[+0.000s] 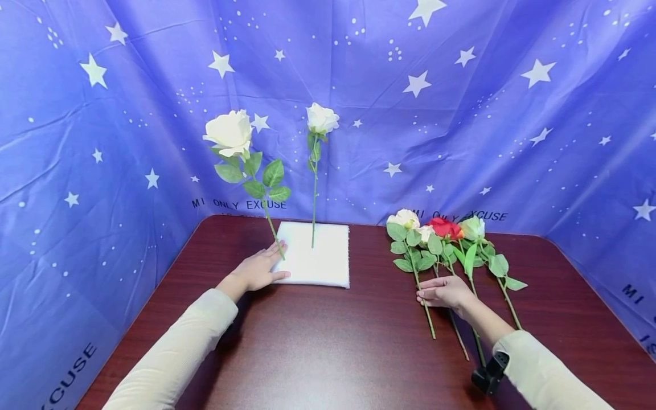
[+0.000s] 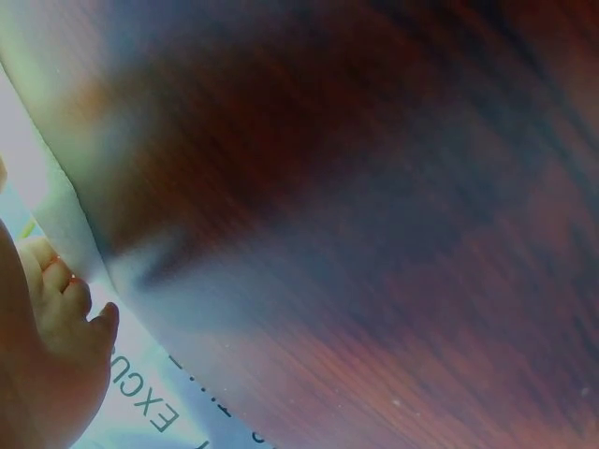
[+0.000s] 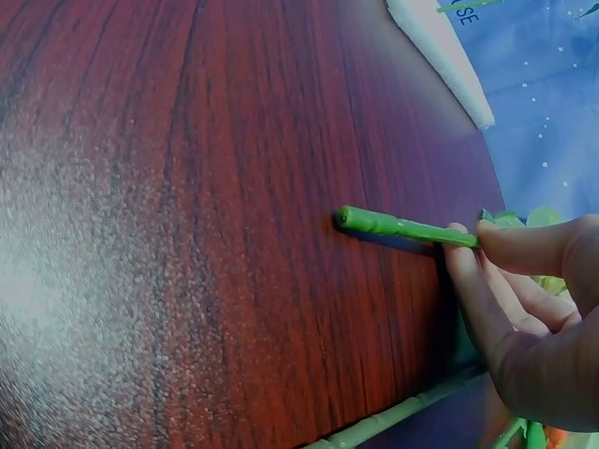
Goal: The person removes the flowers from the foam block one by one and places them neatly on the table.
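Note:
My left hand [image 1: 258, 269] rests with fairly straight fingers on the left edge of a white foam block [image 1: 328, 267]. A large white rose [image 1: 229, 134] leans left from the block, its stem foot close to those fingers. Behind it a second white rose [image 1: 323, 119] stands upright in the foam. On the right, my right hand [image 1: 446, 296] pinches the stem of a cream rose [image 1: 405, 220] between thumb and fingers. In the right wrist view the green stem [image 3: 402, 227] pokes out past the fingertips, low over the table.
Beside the cream rose lie a red rose [image 1: 447, 229], a pale green-white rose [image 1: 474, 228] and other stems on the dark wooden table [image 1: 307, 347]. A blue curtain with stars [image 1: 369, 74] closes off the back and sides.

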Motion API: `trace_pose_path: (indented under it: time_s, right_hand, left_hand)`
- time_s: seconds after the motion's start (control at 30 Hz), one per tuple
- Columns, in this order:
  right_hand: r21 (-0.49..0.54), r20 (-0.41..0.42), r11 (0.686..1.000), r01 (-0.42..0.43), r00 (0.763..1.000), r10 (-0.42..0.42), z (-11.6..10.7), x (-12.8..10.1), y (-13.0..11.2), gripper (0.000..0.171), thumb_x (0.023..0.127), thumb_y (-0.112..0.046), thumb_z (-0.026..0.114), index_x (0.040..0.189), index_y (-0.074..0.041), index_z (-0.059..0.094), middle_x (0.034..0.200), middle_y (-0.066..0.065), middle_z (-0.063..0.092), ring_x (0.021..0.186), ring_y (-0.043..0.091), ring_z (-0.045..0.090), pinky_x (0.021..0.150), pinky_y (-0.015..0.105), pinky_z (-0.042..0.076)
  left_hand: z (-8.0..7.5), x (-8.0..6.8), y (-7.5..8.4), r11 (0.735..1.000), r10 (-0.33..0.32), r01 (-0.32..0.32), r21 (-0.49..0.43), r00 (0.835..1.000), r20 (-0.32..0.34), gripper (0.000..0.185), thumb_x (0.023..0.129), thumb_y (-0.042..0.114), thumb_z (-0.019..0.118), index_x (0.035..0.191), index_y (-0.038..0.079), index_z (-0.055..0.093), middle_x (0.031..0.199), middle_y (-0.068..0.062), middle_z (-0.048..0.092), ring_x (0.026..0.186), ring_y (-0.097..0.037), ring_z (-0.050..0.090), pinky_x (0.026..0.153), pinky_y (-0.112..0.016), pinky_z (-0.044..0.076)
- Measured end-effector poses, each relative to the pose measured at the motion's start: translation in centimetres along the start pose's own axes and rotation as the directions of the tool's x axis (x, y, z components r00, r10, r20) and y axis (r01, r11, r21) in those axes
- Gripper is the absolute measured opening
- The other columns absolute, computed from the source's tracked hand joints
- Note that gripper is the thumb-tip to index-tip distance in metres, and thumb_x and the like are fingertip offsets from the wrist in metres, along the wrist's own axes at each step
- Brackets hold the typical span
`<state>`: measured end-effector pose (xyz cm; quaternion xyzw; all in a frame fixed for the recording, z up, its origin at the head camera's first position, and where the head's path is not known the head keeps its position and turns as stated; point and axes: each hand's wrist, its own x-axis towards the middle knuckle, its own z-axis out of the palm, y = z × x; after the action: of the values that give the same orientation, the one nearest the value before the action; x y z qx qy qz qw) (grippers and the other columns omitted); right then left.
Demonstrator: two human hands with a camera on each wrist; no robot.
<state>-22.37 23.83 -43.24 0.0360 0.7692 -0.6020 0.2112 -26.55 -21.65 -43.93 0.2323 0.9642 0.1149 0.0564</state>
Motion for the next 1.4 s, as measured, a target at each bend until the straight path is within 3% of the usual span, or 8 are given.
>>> trace_pose_path:
  time_s: [0.27,0.6,0.8,0.9,1.1,1.3,1.4]
  right_hand:
    - [-0.073,-0.092,0.997,0.003,0.996,-0.01,-0.1,-0.5,-0.7,0.046,0.086,0.003,0.064,0.124,0.024,0.048,0.084,0.003,0.075,0.074,0.004,0.069,0.072,0.026,0.061]
    - [-0.225,-0.188,0.973,0.051,0.978,-0.095,0.5,-0.8,-1.8,0.043,0.085,-0.004,0.068,0.119,0.019,0.057,0.087,0.008,0.077,0.071,-0.001,0.068,0.071,0.022,0.061]
    - [-0.313,-0.277,0.945,0.091,0.943,-0.183,1.3,-0.6,-2.4,0.039,0.086,-0.01,0.07,0.116,0.014,0.062,0.095,0.019,0.075,0.069,0.001,0.071,0.071,0.024,0.061]
    - [-0.35,-0.325,0.932,0.096,0.921,-0.217,1.9,-0.4,-2.8,0.038,0.086,-0.016,0.072,0.114,0.009,0.066,0.099,0.019,0.074,0.068,-0.003,0.069,0.069,0.018,0.059]
    - [-0.252,-0.3,0.949,0.189,0.917,-0.262,3.2,0.6,-3.3,0.043,0.087,-0.017,0.071,0.121,0.008,0.063,0.105,0.015,0.074,0.071,-0.009,0.067,0.071,0.011,0.055]
    - [-0.058,-0.232,0.949,0.308,0.921,-0.313,4.9,2.4,-4.1,0.044,0.088,-0.008,0.068,0.124,0.015,0.056,0.097,0.004,0.077,0.077,-0.002,0.071,0.082,0.027,0.06]
    - [0.005,-0.212,0.939,0.345,0.918,-0.336,6.0,3.2,-4.5,0.044,0.088,-0.006,0.068,0.124,0.016,0.056,0.097,0.006,0.076,0.079,0.001,0.071,0.084,0.031,0.059]
  left_hand:
    - [-0.1,0.1,-0.2,1.0,0.011,-0.011,0.012,1.0,-0.008,0.078,0.096,0.048,0.049,0.151,0.0,0.024,0.16,-0.017,0.019,0.149,-0.031,0.021,0.121,-0.051,0.024]
    - [-0.1,0.1,-0.3,1.0,0.004,-0.004,0.008,1.0,-0.009,0.078,0.096,0.049,0.049,0.151,0.0,0.024,0.16,-0.017,0.019,0.149,-0.031,0.021,0.121,-0.05,0.024]
    - [-0.1,0.1,-0.2,1.0,0.0,0.0,0.011,1.0,0.006,0.077,0.096,0.048,0.048,0.151,0.0,0.023,0.161,-0.017,0.018,0.15,-0.03,0.02,0.122,-0.05,0.024]
    - [-0.1,0.0,-0.2,1.0,0.001,-0.001,0.009,1.0,0.011,0.077,0.097,0.047,0.049,0.151,0.0,0.023,0.161,-0.017,0.018,0.15,-0.03,0.019,0.122,-0.05,0.023]
    - [0.0,0.0,-0.2,1.0,0.001,-0.001,0.013,1.0,0.008,0.078,0.096,0.049,0.048,0.151,0.0,0.022,0.161,-0.017,0.018,0.15,-0.03,0.02,0.122,-0.049,0.024]
    - [0.0,-0.1,-0.1,1.0,-0.003,0.003,0.016,1.0,0.001,0.078,0.096,0.05,0.048,0.151,0.0,0.023,0.16,-0.017,0.019,0.149,-0.031,0.021,0.121,-0.05,0.024]
    - [0.1,-0.2,0.0,1.0,-0.003,0.003,0.013,1.0,0.003,0.078,0.096,0.049,0.049,0.151,0.0,0.023,0.16,-0.017,0.019,0.149,-0.032,0.021,0.121,-0.05,0.024]
